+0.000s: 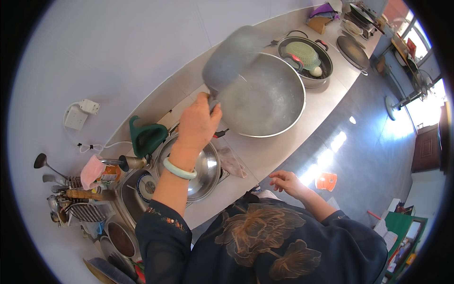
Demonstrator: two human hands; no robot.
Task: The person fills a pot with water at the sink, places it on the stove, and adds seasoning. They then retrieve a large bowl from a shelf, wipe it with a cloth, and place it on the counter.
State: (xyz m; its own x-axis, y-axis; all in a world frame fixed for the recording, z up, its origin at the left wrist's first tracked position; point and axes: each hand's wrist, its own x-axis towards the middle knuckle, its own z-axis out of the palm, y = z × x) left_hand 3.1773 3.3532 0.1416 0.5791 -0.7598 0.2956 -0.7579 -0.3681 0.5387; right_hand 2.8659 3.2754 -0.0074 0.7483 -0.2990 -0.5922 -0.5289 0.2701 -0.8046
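My left hand (pixel 200 120), with a pale green bangle (pixel 180 170) on its wrist, grips the handle of a grey pan or wide utensil (pixel 232 58), blurred, whose exact kind I cannot tell. It is raised at the upper-left rim of a large round metal pan (pixel 264 101) on the counter. Inside, the large pan looks cloudy or steamy; its contents are unclear. A domed steel lid (pixel 204 174) lies under my left forearm. My right hand (pixel 288 183) hangs past the counter's front edge, fingers loosely curled, with nothing in it.
Beyond the large pan stands an oval pan (pixel 312 80) holding a green colander (pixel 302 55). A green plastic scoop-shaped holder (pixel 147 138) stands by the wall. At left are a sink (pixel 129 198) and a utensil rack. A cloth (pixel 231 161) lies beside the lid. An orange piece (pixel 326 181) is on the floor.
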